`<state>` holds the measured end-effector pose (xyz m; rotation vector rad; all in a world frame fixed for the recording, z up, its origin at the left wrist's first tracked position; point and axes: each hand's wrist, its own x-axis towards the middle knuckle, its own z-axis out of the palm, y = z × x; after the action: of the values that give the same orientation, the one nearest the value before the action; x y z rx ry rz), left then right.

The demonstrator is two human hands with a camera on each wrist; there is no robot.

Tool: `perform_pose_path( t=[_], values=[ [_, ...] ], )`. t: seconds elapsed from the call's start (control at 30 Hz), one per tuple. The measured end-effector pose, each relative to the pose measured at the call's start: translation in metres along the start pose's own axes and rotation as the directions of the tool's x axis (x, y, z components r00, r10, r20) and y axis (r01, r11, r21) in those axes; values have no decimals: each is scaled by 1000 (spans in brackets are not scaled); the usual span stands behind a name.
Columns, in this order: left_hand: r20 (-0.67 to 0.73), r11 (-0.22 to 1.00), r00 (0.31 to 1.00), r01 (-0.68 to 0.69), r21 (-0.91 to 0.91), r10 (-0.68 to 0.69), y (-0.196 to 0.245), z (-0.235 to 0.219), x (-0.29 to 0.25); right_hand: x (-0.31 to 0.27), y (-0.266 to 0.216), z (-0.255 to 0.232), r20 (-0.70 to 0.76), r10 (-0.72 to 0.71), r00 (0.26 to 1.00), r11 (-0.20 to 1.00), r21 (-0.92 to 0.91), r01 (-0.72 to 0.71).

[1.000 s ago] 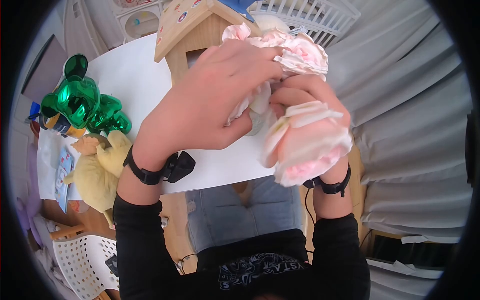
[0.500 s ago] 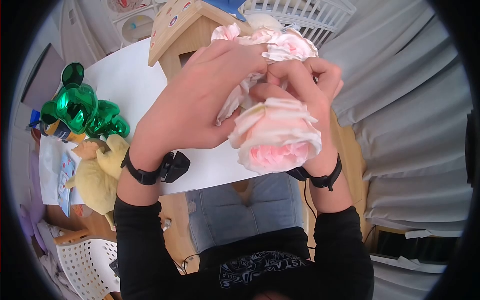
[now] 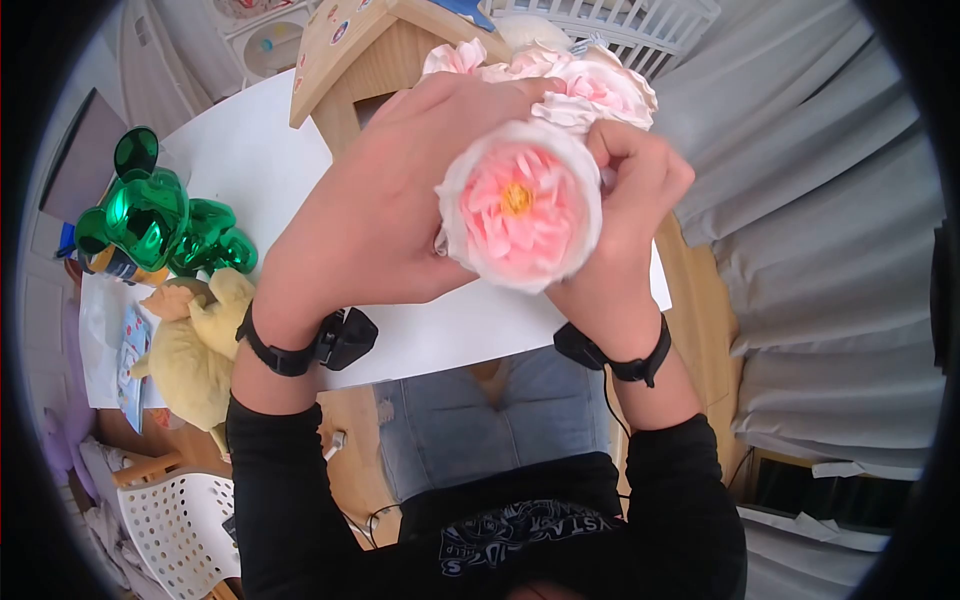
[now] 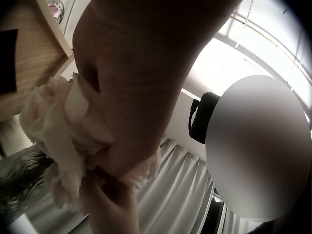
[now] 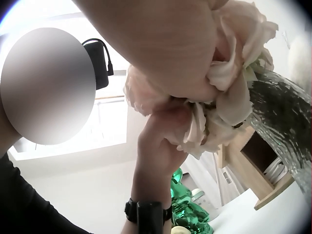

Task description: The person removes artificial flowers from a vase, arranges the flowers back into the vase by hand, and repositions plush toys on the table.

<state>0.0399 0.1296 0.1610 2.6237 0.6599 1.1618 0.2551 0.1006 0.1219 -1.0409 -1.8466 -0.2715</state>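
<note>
A large pink artificial-looking rose (image 3: 520, 215) with a yellow centre faces up in the head view, between my two hands. My right hand (image 3: 628, 235) pinches it close behind the bloom, index finger bent beside the petals; its stem is hidden. My left hand (image 3: 375, 205) curls round the bunch from the left, back of the hand upward, its fingertips among the petals. More pink roses (image 3: 600, 88) spread beyond the knuckles. In the right wrist view, pale blooms (image 5: 234, 97) sit at the mouth of a ribbed clear glass vase (image 5: 287, 119).
A wooden house (image 3: 350, 60) stands behind the left hand on the white table (image 3: 420, 335). To the left are a shiny green bear figure (image 3: 150, 215) and a yellow plush toy (image 3: 190, 355). Grey curtains (image 3: 820, 250) hang on the right.
The front rose has moved up and left and turned from facing down to facing up at the head camera. The right hand has shifted inward with it; the left hand stays at the bunch.
</note>
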Motion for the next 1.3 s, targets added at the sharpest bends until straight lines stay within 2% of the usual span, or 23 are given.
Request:
perform_pose_path(
  t=[0.13, 0.2, 0.23, 0.3, 0.47, 0.53, 0.57, 0.63, 0.73, 0.83, 0.93, 1.03, 1.1, 1.2, 1.27, 1.3],
  values=[
    [-9, 999, 999, -40, 22, 40, -1, 1, 1, 2, -5, -17, 14, -30, 999, 999, -21, 30],
    [-5, 1000, 1000, -26, 13, 26, -1, 2, 0, 3, 3, -39, 85, -146, 986, 988, -28, 149],
    [-4, 1000, 1000, -9, 3, 9, -1, 2, 0, 3, 1, -44, 83, -149, 985, 988, -28, 152],
    [-11, 1000, 1000, 23, -9, -23, 2, 2, 0, 0, -2, -51, -90, -291, 953, 953, 56, 296],
    [-7, 998, 998, 59, -4, -59, 7, 1, 5, 5, 8, -37, -158, -291, 944, 956, -3, 295],
    [27, 1000, 999, -24, 17, 24, 6, -2, 6, 13, 7, -26, -193, -314, 930, 948, -14, 318],
    [20, 1000, 1000, -19, 23, 19, 4, -3, 6, 10, -2, -27, -140, -275, 951, 961, -19, 275],
    [18, 991, 997, -70, 110, 69, 3, 0, 5, 10, 1, -19, -115, -300, 947, 954, -29, 299],
    [32, 997, 999, -18, 78, 16, 2, -1, 5, 0, 5, -9, -108, -303, 947, 952, -77, 296],
    [17, 994, 998, -65, 83, 64, 1, -2, 5, 1, 6, -6, -103, -326, 940, 944, -97, 317],
    [-2, 994, 999, -42, 98, 42, 1, -1, 4, 0, 11, -2, -51, -308, 950, 942, -157, 297],
    [20, 992, 998, -59, 114, 57, -2, -2, 5, 1, 11, 2, -9, -250, 968, 965, -82, 249],
    [25, 992, 998, -64, 112, 61, -2, -3, 7, 5, 15, 3, -65, -246, 967, 968, 35, 249],
    [19, 991, 997, -71, 111, 69, -1, -7, 10, -20, 6, -32, -64, -321, 945, 946, -73, 316],
    [13, 992, 997, -76, 101, 76, 6, -12, 10, -68, 33, -25, -234, -218, 947, 962, 111, 249],
    [28, 994, 998, -59, 95, 57, 13, -21, 12, -78, 44, -15, -240, -226, 944, 961, 103, 256]
  ],
)
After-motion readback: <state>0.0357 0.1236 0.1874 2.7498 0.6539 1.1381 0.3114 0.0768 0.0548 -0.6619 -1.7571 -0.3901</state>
